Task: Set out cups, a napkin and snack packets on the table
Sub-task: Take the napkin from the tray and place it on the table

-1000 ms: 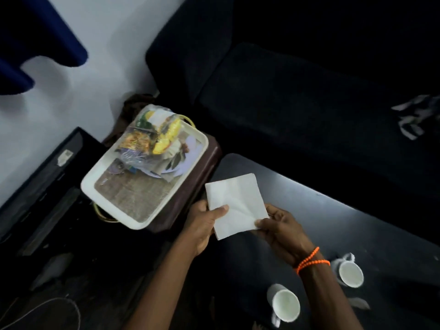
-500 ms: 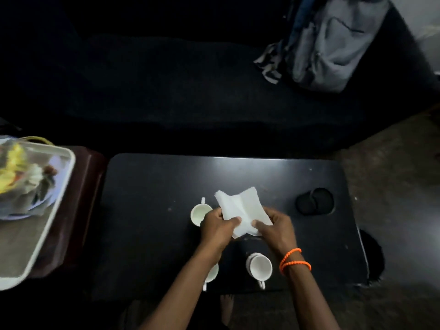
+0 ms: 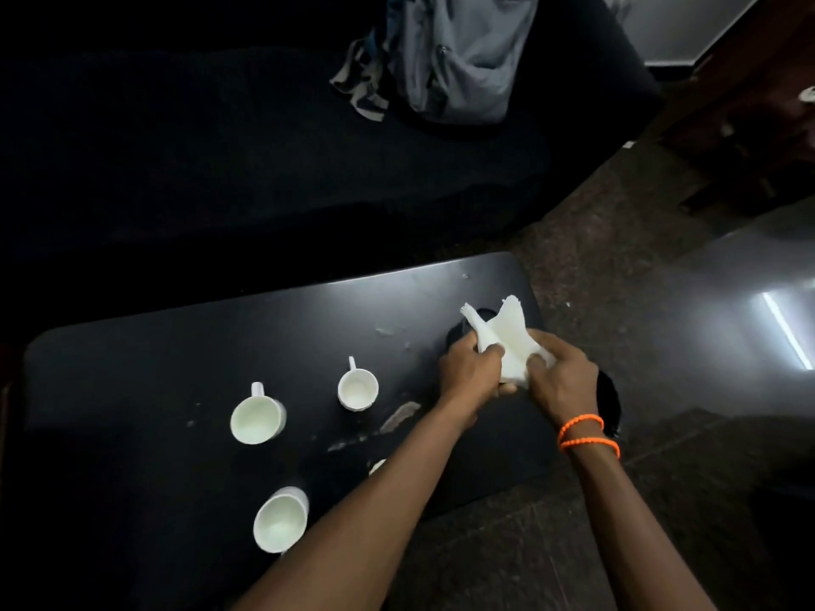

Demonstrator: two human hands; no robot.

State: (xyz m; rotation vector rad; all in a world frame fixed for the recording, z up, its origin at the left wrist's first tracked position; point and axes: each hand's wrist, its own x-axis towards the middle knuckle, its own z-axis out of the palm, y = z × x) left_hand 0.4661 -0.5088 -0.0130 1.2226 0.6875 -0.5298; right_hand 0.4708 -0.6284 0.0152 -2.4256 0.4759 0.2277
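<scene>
Both hands pinch a white paper napkin (image 3: 507, 335) over the right end of the black table (image 3: 154, 346). My left hand (image 3: 472, 372) grips its left fold and my right hand (image 3: 560, 377) grips its lower right part; the napkin is bunched, two corners sticking up. A dark round holder (image 3: 456, 335) lies on the table just under the napkin, mostly hidden. Three white cups stand upright: one (image 3: 358, 387) at mid-table, one (image 3: 258, 416) to its left, one (image 3: 282, 520) near the front edge. A sliver of a further white cup (image 3: 377, 466) shows beside my left forearm.
A dark sofa (image 3: 220, 147) runs behind the table, with a grey bag (image 3: 458, 59) on it. Speckled stone floor (image 3: 617, 258) lies to the right. White smears and crumbs (image 3: 399, 416) mark the tabletop. A black object (image 3: 611, 403) sits off the table's right edge.
The view has swung right, so the tray with snack packets has left the frame. The napkin went from flat to bunched and moved with both hands to the table's right end.
</scene>
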